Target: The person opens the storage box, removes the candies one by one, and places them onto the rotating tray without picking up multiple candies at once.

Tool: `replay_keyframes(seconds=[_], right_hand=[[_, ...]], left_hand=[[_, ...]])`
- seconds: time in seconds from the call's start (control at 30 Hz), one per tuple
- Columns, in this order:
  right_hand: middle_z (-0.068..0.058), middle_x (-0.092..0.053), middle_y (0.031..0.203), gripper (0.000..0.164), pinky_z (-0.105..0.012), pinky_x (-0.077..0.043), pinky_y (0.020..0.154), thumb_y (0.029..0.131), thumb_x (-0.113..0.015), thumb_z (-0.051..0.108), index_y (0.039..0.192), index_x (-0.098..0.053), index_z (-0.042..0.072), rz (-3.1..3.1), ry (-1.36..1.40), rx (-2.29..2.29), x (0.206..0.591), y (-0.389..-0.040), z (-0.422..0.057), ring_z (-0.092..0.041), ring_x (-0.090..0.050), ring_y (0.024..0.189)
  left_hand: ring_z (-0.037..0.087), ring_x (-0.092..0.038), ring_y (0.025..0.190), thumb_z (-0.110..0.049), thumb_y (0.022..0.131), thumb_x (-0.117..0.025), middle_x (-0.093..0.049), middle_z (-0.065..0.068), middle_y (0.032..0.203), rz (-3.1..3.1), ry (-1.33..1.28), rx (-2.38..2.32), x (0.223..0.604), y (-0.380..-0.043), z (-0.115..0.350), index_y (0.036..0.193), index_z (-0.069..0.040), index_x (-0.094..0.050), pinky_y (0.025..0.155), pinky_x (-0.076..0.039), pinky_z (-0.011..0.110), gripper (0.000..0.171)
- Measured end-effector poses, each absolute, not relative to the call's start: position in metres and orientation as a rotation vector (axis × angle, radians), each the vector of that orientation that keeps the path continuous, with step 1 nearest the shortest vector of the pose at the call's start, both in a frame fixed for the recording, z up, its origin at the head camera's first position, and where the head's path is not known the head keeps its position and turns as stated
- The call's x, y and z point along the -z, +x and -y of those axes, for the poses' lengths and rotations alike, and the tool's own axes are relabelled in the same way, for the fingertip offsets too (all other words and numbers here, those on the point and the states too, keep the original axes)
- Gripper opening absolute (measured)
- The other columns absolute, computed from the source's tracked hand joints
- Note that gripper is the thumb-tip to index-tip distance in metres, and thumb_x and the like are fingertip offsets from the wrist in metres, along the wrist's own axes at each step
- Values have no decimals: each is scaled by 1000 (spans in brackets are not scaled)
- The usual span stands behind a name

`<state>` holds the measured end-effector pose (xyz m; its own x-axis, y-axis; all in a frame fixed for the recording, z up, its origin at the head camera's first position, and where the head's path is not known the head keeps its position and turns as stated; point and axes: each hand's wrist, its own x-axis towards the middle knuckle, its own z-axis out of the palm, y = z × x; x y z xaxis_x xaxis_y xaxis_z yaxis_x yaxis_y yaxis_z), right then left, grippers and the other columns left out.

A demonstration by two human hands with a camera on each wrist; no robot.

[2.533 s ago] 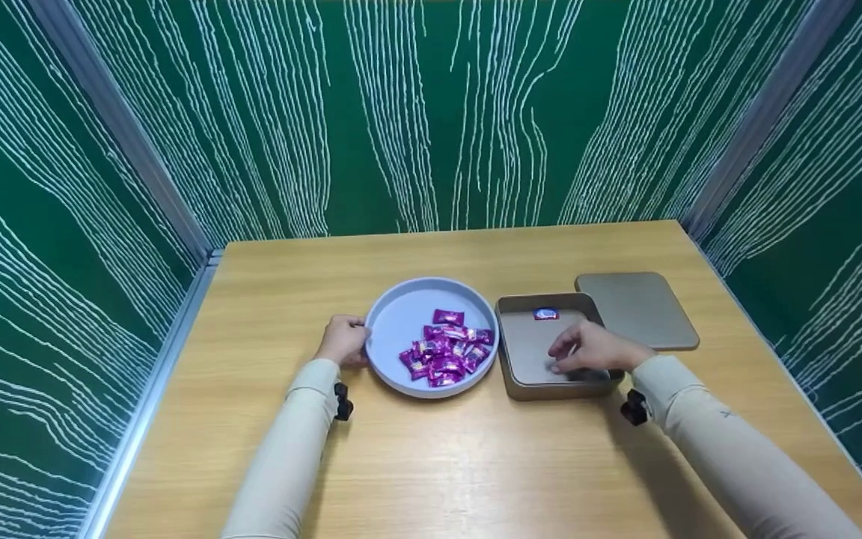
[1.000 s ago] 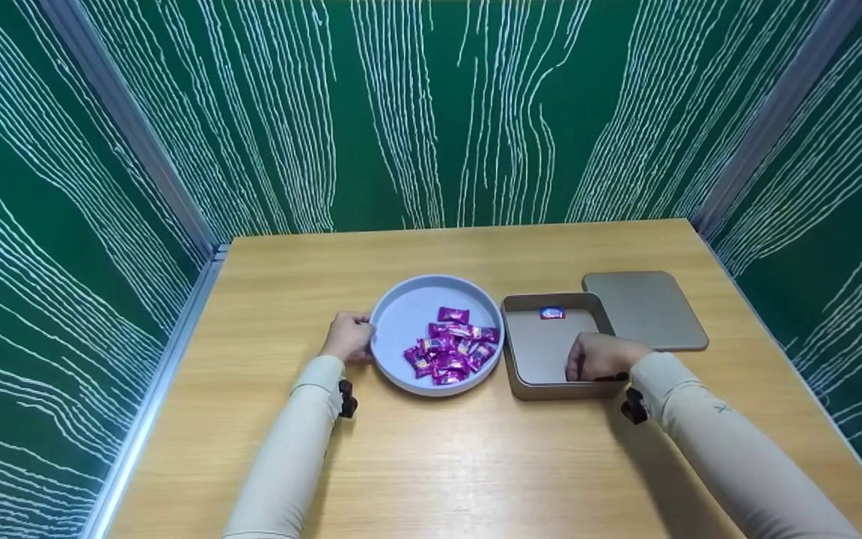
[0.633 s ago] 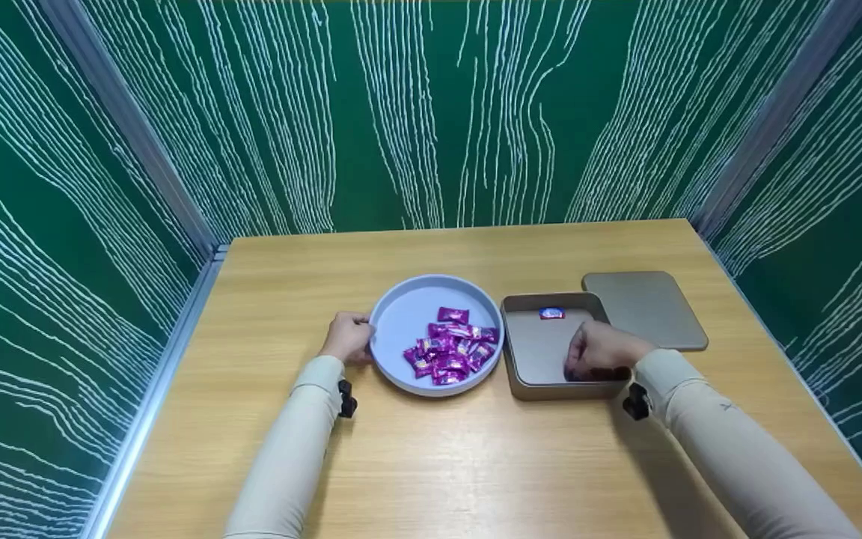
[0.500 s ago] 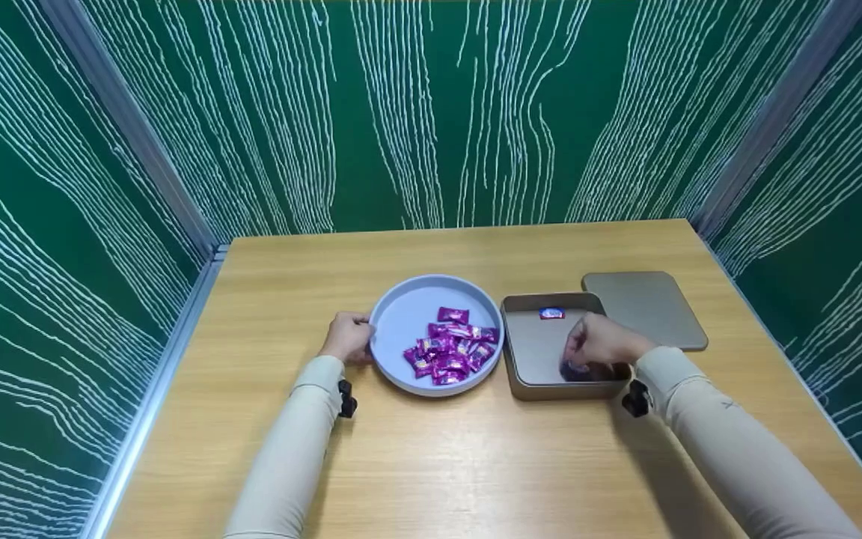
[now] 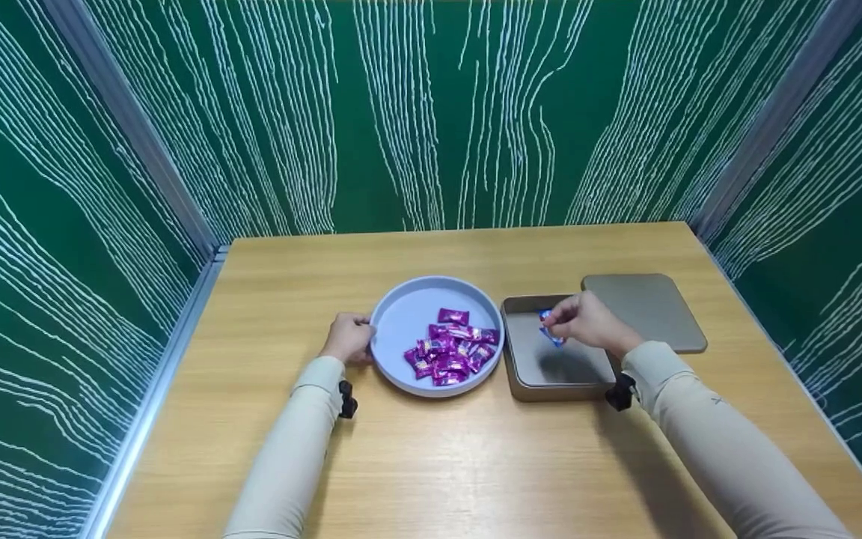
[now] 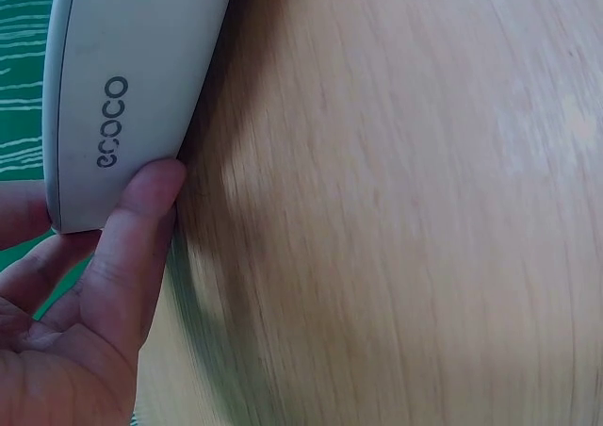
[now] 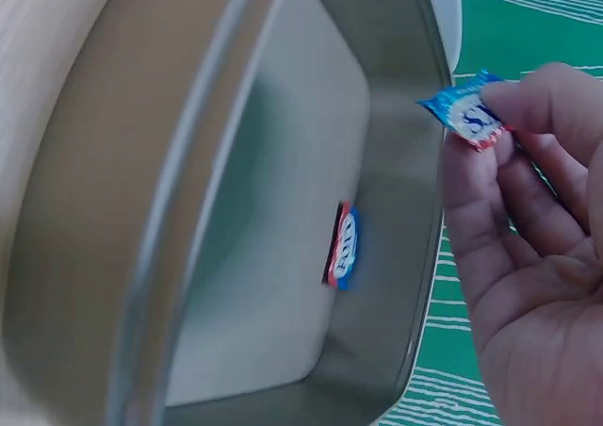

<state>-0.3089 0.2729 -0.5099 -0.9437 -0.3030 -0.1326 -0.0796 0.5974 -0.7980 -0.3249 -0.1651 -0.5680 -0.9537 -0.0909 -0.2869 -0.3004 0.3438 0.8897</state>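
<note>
My left hand [image 5: 349,338] grips the left rim of a pale lilac round plate [image 5: 401,314]. In the left wrist view its thumb presses the plate's side wall [image 6: 141,40], marked "ecoco". Several purple-wrapped candies [image 5: 446,348] lie on the plate, mostly toward its right and front. Over the tin box [image 5: 543,363], my right hand [image 5: 584,323] pinches a blue and red wrapped candy [image 7: 471,115] between thumb and fingertips. Another blue and red candy [image 7: 344,247] lies on the tin's floor against the wall, partly covered by the hand in the head view.
The tin's flat lid [image 5: 648,311] lies on the wooden table [image 5: 431,464] behind and right of the box. The plate stands close beside the box's left wall. Green panels [image 5: 371,150] with white wavy lines enclose the back and sides.
My right hand has risen from the tin's near right corner and moved toward its back, with a blue and red candy now visible in its fingertips. The left hand has stayed on the plate.
</note>
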Motion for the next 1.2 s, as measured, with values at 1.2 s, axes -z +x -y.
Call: replay_keyframes(seconds=[1.2], right_hand=[[-17,-82,98,16,-23,-61,74,89,-77,-8,104,-83,-3,-2562,-398,1356,528,-313,-157,-11,-70,80]], left_hand=[[22,-69,73,0,98,-60,-72,18,104,-2419,-354,-1664,565,-321,164,124,2,-78,56,-66,33,32]])
